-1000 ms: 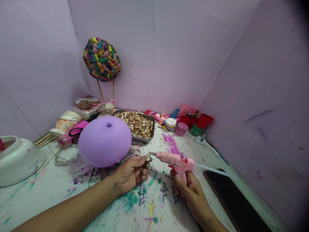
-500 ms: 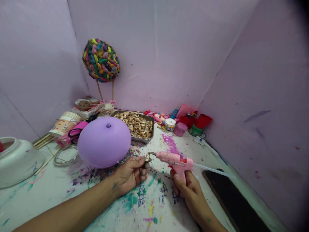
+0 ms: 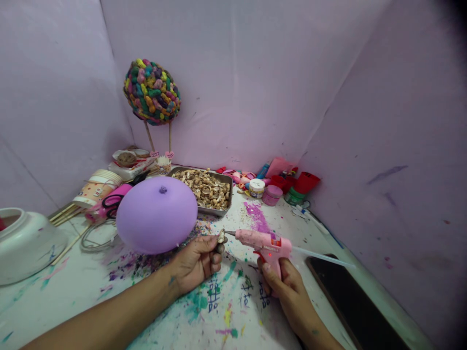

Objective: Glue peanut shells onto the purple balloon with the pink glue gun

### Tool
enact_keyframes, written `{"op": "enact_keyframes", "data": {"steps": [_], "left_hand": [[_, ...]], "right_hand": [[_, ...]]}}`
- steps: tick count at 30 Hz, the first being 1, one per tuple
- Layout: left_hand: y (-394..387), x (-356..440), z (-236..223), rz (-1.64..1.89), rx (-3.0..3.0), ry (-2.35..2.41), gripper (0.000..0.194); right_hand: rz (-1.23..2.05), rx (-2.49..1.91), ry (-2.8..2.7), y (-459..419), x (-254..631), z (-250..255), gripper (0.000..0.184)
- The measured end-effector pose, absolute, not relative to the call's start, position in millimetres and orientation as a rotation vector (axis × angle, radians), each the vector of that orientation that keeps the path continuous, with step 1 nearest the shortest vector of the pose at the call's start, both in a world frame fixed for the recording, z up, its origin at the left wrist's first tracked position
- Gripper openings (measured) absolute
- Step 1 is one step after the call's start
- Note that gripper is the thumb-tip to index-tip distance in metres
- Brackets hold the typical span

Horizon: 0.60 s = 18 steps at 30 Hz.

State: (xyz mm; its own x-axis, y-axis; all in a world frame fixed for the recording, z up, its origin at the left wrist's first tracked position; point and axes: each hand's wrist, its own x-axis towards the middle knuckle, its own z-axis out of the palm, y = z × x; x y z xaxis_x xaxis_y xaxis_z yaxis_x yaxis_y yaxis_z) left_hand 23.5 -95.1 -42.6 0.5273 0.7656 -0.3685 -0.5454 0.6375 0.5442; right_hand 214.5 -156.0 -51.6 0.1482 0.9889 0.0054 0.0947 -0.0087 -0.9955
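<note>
— What's the left hand (image 3: pixel 199 260) got?

— A piece of shell (image 3: pixel 221 236). Its grip is pinched round that, to the right of the purple balloon (image 3: pixel 156 218), well apart from it, nearer us than the metal tray (image 3: pixel 219 213) of shells (image 3: pixel 209 188).

— And the right hand (image 3: pixel 286 279)?

— That grip is wrapped round the handle of the pink glue gun (image 3: pixel 260 239). The nozzle (image 3: pixel 230 234) points straight at the shell. From here I can't tell whether the tip touches, or whether the trigger (image 3: pixel 259 253) is being squeezed.

— How would you handle it?

— Steadily, low over the tabletop (image 3: pixel 262 335), with a gentle squeeze and a thin line of glue rather than a blob. I'd pinch the shell farther from the tip, too. Those fingers look very near a nozzle that's probably hot; the red light (image 3: pixel 270 254) is lit.

— A firm pinch?

— Light, I'd say. Shell like that looks brittle.

— Anything else to mind?

— The glue stick (image 3: pixel 321 256) juts out behind, above the phone (image 3: pixel 350 296). I'd turn the wrist gently so it doesn't catch.
</note>
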Motion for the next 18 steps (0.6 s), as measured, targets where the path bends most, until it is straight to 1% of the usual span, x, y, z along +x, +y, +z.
{"op": "enact_keyframes", "data": {"steps": [4,11,18], "left_hand": [[-94.3,23.1,-41.5,0.802,0.399,0.641,0.010],[-93.7,23.6,-41.3,0.826,0.485,0.664,0.009],[-92.5,24.7,-41.4,0.840,0.604,0.693,0.011]], "right_hand": [[0.998,-1.353,-1.175,-156.4,216.7,-51.9,0.037],[1.047,-1.347,-1.224,-159.7,215.9,-51.9,0.033],[1.017,-1.387,-1.265,-157.7,215.8,-51.1,0.034]]}}
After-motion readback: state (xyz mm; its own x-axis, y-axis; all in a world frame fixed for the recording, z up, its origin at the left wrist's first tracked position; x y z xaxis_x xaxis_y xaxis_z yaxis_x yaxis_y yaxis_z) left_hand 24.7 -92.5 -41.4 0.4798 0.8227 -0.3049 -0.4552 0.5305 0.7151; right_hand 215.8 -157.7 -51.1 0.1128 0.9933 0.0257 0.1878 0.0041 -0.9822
